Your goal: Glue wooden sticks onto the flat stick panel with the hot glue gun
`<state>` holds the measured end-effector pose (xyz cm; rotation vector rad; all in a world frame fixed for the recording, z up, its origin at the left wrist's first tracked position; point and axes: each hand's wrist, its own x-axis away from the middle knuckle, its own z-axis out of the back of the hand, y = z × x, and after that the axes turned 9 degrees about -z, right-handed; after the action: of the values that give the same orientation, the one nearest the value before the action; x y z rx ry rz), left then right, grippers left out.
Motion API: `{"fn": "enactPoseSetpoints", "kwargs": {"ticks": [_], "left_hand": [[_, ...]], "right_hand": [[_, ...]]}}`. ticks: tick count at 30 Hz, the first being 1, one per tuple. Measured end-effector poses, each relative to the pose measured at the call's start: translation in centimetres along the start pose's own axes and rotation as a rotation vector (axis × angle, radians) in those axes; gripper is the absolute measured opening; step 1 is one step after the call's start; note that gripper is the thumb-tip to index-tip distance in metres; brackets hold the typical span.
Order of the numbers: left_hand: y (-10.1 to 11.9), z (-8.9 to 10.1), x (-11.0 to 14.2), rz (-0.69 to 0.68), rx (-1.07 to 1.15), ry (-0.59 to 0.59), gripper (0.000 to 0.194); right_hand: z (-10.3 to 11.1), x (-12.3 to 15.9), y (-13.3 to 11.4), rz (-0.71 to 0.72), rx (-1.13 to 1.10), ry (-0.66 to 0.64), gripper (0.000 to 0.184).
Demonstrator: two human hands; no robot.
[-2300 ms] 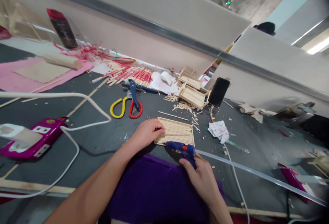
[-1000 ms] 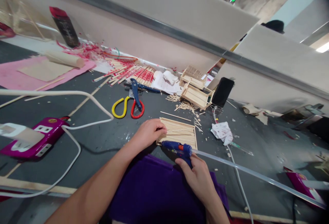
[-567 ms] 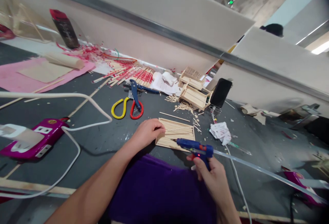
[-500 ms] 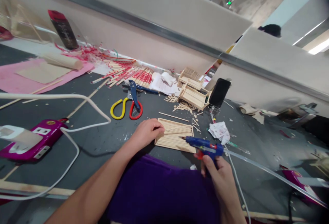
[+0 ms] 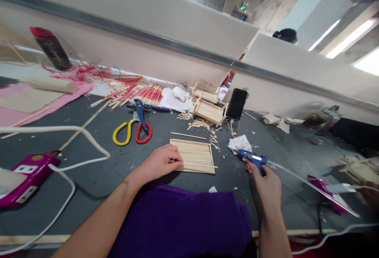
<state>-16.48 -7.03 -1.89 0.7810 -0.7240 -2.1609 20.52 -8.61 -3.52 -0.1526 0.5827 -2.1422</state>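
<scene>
A flat panel of thin wooden sticks (image 5: 197, 153) in a stick frame lies on the dark table. My left hand (image 5: 164, 162) is at its left end, thumb and fingers pinched on a thin wooden stick (image 5: 207, 167) that lies along the panel's near edge. This stick's right tip pokes past the frame. My right hand (image 5: 268, 185) is closed round a blue hot glue gun (image 5: 253, 159), well right of the panel. The gun's nozzle points left, by a crumpled white tissue (image 5: 240, 143). A clear glue stick (image 5: 310, 189) trails from the gun's back.
Yellow-and-red-handled cutters (image 5: 140, 125) lie left of the panel. Behind it are small wooden chair-like models (image 5: 209, 110), stick offcuts (image 5: 199, 123) and a propped phone (image 5: 237, 104). A purple power strip (image 5: 32, 177) with a white cable (image 5: 89, 133) is at left.
My right hand has carried the glue gun right, away from the panel to the tissue. The stick in my left hand has come down from a slant to the panel's near edge.
</scene>
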Motion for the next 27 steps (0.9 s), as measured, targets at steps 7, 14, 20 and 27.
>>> {"fn": "enactPoseSetpoints", "kwargs": {"ticks": [7,14,20,27], "left_hand": [[-0.1,-0.2,-0.2,-0.014,-0.028,-0.051,0.019],[0.0,-0.2,-0.4,-0.011,-0.021,-0.081,0.021],[0.0,-0.3,-0.4,-0.041,-0.008,-0.081,0.019],[-0.1,-0.2,-0.4,-0.05,-0.008,-0.078,0.024]], "right_hand": [[-0.1,1.6,-0.6,0.135,0.154,0.358,0.042],[-1.0,5.2,-5.5,0.603,-0.359,-0.202,0.016],[-1.7,6.1,-7.5,0.683,-0.385,-0.361,0.012],[-1.9,5.6,-6.6,0.664,-0.396,-0.375,0.011]]}}
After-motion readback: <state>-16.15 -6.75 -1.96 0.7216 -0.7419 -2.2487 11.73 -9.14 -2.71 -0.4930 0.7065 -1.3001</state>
